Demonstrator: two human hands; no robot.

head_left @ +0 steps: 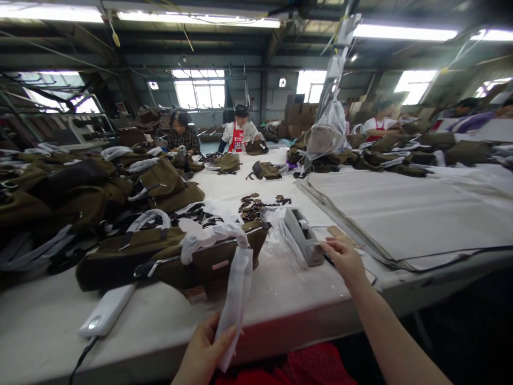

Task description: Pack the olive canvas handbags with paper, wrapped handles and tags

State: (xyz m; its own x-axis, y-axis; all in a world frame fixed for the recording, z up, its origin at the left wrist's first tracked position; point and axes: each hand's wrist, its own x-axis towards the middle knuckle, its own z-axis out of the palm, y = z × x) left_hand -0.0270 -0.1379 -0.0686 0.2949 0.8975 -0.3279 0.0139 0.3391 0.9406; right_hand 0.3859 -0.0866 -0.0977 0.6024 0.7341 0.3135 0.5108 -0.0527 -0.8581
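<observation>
On our white-covered bench (154, 334) sat an olive handbag (205, 271), likely soft-sided, best lifted by its wrapped handle (224, 231). Beside it, the gray tape dispenser (308, 246) looked heavy. Our right hand (348, 261), fingers nearly closed, was at its near end; we couldn't tell whether it held anything. Our left hand (206, 343) pinched a translucent white strip (237, 289), seemingly light and limp, by its lower end.

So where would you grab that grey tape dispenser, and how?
I'd probably grip the grey tape dispenser around its near end, coming from the right: its body is long and narrow, and clear plastic crowds its left side. The right hand is by that end.
</observation>
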